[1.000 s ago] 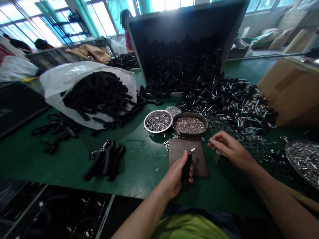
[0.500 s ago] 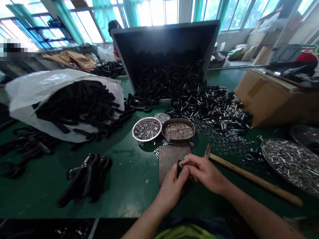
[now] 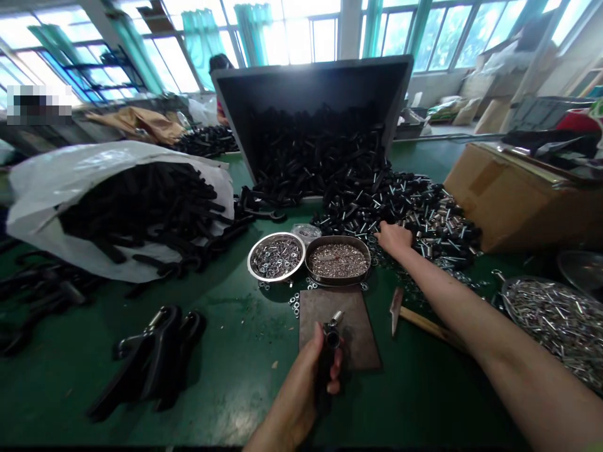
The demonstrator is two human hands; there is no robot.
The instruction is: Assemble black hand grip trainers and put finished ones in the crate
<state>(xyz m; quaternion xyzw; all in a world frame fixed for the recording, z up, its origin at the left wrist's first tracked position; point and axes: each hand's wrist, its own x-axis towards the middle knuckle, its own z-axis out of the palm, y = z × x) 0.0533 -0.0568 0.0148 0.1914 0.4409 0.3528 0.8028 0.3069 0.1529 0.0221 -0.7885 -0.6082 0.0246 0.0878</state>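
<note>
My left hand (image 3: 306,370) is closed around a black handle-like part (image 3: 332,339) with a round open end. A small metal spring (image 3: 337,318) sticks up from it, above the steel plate (image 3: 365,351). Stretched forward, my right hand (image 3: 394,238) is at the near edge of the heap of black parts with bolts and springs (image 3: 414,201). Its fingers are bent and drawn together, and their tips are partly hidden, so what they pinch cannot be made out. Metal rings (image 3: 400,267) lie under and beside that hand.
A round bowl of washers and screws (image 3: 249,263) and an oval tin of tiny metal pieces (image 3: 311,276) stand ahead. A hammer (image 3: 396,311) lies under my right forearm. Black levers (image 3: 155,364) lie left. Behind are a tilted grey bin (image 3: 311,69), a white sack (image 3: 70,169) and a carton (image 3: 509,194).
My right hand has left the black part and moved forward to the heap's edge. My left hand keeps the part, now lower and nearer me, with its spring visible.
</note>
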